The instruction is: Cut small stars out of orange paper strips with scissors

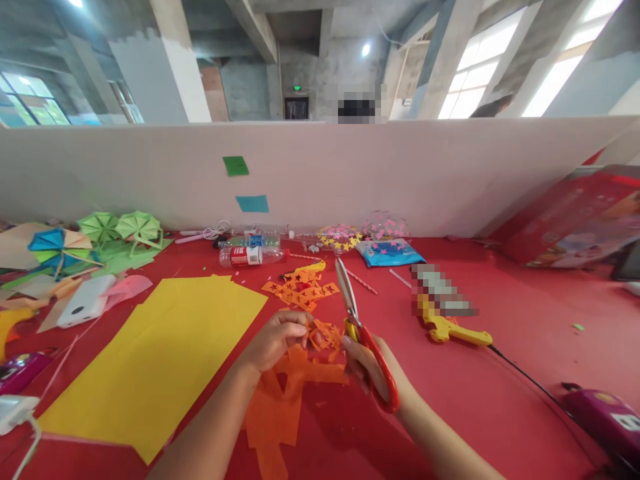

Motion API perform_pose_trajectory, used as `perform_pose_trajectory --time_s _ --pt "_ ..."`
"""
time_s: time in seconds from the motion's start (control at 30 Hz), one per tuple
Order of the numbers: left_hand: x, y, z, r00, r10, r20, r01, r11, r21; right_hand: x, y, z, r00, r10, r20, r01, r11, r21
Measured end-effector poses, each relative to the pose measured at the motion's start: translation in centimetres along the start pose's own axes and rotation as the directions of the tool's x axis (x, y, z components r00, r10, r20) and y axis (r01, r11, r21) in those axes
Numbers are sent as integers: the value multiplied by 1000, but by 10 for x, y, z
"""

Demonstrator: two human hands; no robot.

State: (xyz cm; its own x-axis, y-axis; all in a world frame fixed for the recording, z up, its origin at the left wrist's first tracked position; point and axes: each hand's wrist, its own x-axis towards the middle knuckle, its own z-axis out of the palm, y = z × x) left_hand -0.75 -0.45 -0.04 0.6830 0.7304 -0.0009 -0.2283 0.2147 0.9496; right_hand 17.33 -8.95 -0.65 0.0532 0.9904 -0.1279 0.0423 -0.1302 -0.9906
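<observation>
My left hand (283, 337) is closed in a pinch at the edge of a small bunch of orange paper scraps (326, 335). My right hand (373, 363) grips scissors (373, 360) with red handles, their blades pointing up and away and looking nearly closed. The right fingertips touch or almost touch the scraps' right side. Beneath both hands lies a larger orange sheet (275, 417) with cut-out edges. Just beyond, more orange strips with star-shaped holes (303, 291) lie in a loose pile.
Yellow sheets (165, 353) cover the table's left. Plastic bottles (253, 255), a blue packet (390, 253) and star-covered clear domes (340, 237) line the white partition (310, 167). A yellow glue gun (445, 329) with a black cord lies right. Folded paper umbrellas (139, 227) stand far left.
</observation>
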Motion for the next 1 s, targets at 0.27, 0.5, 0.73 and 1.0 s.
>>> perform_pose_trajectory --time_s 0.27,0.5,0.73,1.0 --pt "-1 -7 14 972 -40 232 17 995 102 6 4 1 997 81 -2 -80 989 123" --pt "2 -4 23 987 -46 154 14 979 202 11 0 2 999 43 13 -45 969 243" --pt "4 2 34 994 95 47 -106 939 328 14 -3 3 993 -39 -114 78 927 366" --pt "7 14 28 988 143 -57 -78 787 611 28 -7 -16 923 -128 -362 273 881 386"
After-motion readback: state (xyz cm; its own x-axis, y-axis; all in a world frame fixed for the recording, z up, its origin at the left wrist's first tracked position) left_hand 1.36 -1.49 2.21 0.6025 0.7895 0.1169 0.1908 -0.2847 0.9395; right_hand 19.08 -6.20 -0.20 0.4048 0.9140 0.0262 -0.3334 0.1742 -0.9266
